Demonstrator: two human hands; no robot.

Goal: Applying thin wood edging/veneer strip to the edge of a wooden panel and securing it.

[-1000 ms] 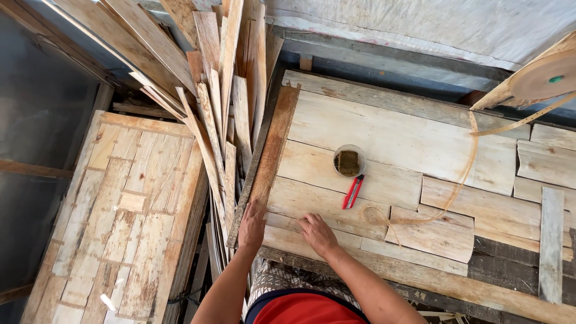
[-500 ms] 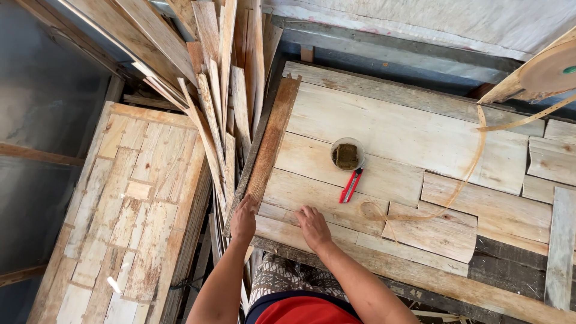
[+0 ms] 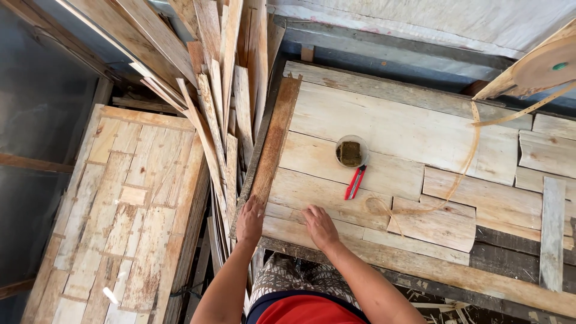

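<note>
Left hand (image 3: 249, 221) resting on near end of brown plank (image 3: 273, 144) at worktop (image 3: 414, 126) left edge, fingers lying flat, gripping nothing. Plank running away from person. Right hand (image 3: 320, 227) lying flat, open, just beside.

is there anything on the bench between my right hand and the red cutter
Nothing visible. The right hand lies flat on a pale veneer sheet at the near edge of the bench, and the red cutter lies further back and slightly right of it. Only bare veneer separates them; the small round container sits beyond the cutter.
</note>
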